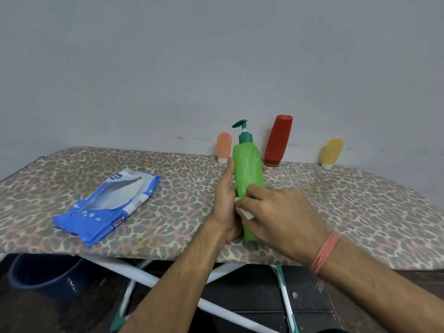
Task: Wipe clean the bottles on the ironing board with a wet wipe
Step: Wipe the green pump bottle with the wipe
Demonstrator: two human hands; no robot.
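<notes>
A green pump bottle [247, 169] with a dark green pump head stands tilted on the ironing board [168, 212]. My left hand [224, 203] holds its left side, thumb along the bottle. My right hand [276, 215] presses a folded white wet wipe [245, 212] against the bottle's lower front, fingers curled round the wipe. Against the wall behind stand a small orange bottle [224, 146], a red bottle [278, 140] leaning cap-down, and a yellow bottle [331, 152] at the right.
A blue pack of wet wipes [108, 205] lies on the board to the left. A grey wall rises right behind the board. Below are the board's white legs [144, 275] and a dark blue bucket [43, 277] on the floor.
</notes>
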